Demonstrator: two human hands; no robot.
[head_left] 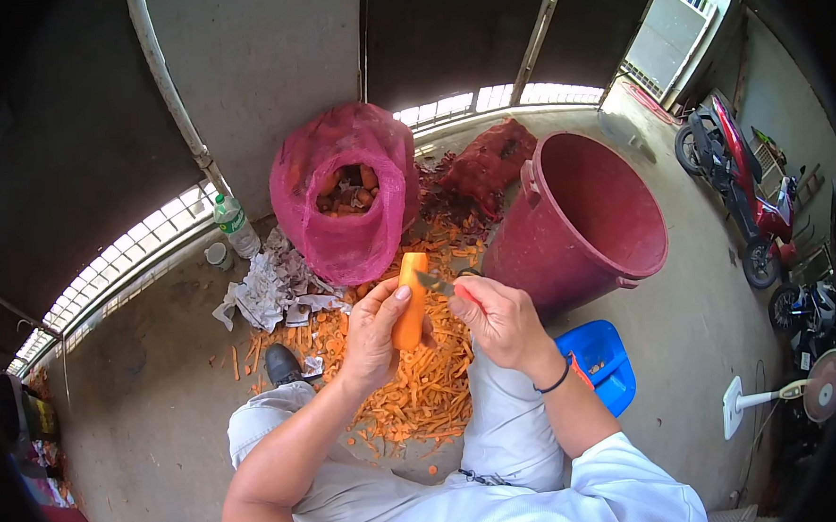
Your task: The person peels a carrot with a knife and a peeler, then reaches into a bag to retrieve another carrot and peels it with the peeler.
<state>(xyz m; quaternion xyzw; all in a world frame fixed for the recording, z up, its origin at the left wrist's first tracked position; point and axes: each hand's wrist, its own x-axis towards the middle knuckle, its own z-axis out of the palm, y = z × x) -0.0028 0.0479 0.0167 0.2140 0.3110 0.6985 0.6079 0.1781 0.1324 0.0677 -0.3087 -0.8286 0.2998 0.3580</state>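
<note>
My left hand (380,327) is closed around a peeled orange carrot (408,304), held upright in front of me. In my right hand (502,319) is a small knife (435,284) with a red handle and a grey blade. The blade's tip points left, at the carrot's upper right side; whether it touches cannot be made out. Below both hands, a heap of orange carrot peelings (415,393) covers the floor between my legs.
A pink mesh sack (346,241) with carrots inside stands ahead, beside a dark red sack (493,167). A big maroon bin (554,244) is at right, near a blue plastic container (616,383). Crumpled paper (263,288) and a bottle (237,228) lie left. A fan (822,386) and motorcycle (739,168) are far right.
</note>
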